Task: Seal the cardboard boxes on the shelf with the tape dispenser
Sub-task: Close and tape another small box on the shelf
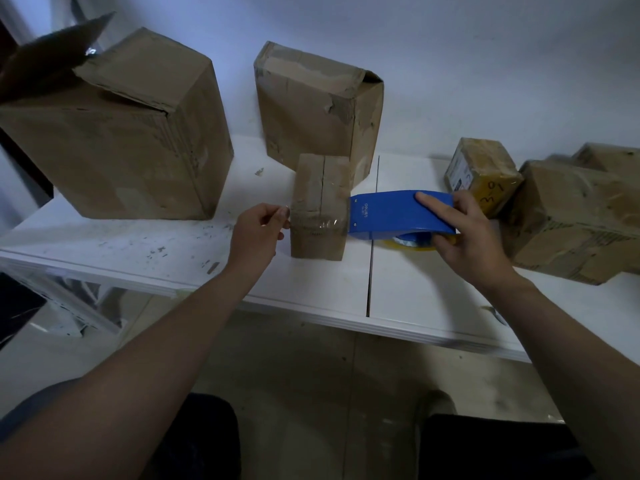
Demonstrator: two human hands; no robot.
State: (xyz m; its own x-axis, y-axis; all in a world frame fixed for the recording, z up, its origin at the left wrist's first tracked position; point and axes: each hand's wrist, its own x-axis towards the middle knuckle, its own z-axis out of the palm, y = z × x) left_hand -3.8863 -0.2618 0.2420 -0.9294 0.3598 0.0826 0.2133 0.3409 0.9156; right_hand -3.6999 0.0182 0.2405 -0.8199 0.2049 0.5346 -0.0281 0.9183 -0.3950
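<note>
Small upright brown cardboard box (320, 206): clear tape half-run across its front, left hand (258, 230) pinching the end, right hand (464, 233) gripping blue tape dispenser (398, 213); open-flapped large box (114, 126) pending.

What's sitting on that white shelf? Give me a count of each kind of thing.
Cardboard boxes: 6
Blue tape dispenser: 1
Total: 7
</note>
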